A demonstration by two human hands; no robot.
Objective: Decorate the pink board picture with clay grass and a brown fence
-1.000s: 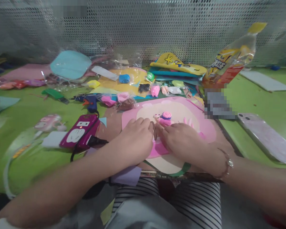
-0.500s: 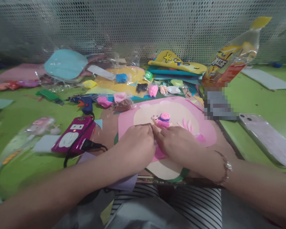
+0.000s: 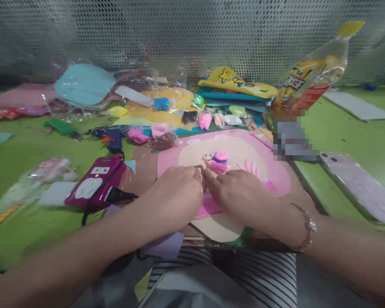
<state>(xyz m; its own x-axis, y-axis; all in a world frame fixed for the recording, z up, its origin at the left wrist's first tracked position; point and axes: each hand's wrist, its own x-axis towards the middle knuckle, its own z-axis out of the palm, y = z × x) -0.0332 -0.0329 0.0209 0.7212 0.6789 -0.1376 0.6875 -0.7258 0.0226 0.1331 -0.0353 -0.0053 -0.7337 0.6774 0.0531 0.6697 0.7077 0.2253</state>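
Pink snail on paper picture, centre frame.
Left hand and right hand curled, fingertips close together at brown piece, just below snail; cannot tell whether either grips.

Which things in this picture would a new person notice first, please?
Probably the pink clay snail with its rolled shell, on the pale sheet just beyond the two hands. Next, the tilted bottle with a yellow cap, at the back right, and the magenta power strip at left.
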